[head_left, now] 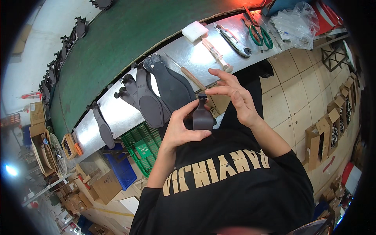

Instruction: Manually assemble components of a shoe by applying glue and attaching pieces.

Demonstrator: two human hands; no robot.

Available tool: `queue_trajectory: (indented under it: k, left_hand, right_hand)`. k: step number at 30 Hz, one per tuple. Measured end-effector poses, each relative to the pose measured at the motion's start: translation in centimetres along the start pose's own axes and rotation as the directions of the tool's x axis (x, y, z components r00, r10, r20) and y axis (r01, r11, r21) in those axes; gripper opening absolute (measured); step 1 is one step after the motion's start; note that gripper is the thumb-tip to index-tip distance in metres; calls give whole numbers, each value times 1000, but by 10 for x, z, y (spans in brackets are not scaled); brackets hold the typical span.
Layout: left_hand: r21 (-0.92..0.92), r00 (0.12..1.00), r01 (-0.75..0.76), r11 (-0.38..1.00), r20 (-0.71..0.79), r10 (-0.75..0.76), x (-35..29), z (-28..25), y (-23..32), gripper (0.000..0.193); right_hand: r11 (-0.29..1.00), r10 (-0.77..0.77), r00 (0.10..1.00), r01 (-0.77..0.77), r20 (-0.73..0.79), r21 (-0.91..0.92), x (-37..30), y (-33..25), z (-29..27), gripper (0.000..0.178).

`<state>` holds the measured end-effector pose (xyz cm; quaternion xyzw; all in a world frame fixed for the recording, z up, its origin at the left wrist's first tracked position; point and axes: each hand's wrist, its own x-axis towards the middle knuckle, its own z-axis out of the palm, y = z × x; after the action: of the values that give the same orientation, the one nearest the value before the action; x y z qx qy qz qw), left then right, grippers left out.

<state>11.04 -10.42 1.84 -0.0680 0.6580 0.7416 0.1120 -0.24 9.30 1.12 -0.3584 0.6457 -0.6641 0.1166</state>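
In front of my chest, my left hand (176,129) grips a dark grey moulded piece (203,118) with a narrow neck and a small square tip. Its thumb presses across the wide lower part. My right hand (241,102) is open, fingers stretched toward that tip; whether the index fingertip touches it I cannot tell. Just beyond my left hand, several similar dark paddle-shaped pieces (149,105) overlap on the metal ledge (127,113). One more paddle-shaped piece (102,127) lies apart at the left. A wooden-handled awl (192,77) points away from me near my right hand.
Along the ledge lie a syringe (214,54), a white foam block (194,31), a utility knife (234,42) and green-handled scissors (259,36). Behind runs a green conveyor belt (117,43) carrying dark pieces. A green crate (143,150) and blue bin (121,170) stand left; cardboard boxes (313,143) line the right.
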Motion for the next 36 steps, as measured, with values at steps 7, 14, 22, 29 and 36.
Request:
queue_trajectory:
  k: [7,14,22,29,36]
  left_hand:
    - [-354,992,123,927,72,-104,4,-10,-21,88]
    - [-330,980,181,926,138,-143,2,-10,-17,84]
    - [-170,987,122,978,122,-102,2,-4,-8,72]
    - [-42,991,91,995,105,-86,0,0,-2,74]
    - [-29,983,154,988,106,-150,0,6,4,82]
  right_hand:
    - [996,60,998,-59,-15,69,0,8,6,46]
    - [929,292,943,-319,158,186,0,17,23,64]
    - [670,496,812,-584,309,459,5,16,27,69]
    - [690,426,838,-544,340,477,8,6,20,72]
    - [949,138,983,-167,125,266,19,10,3,66]
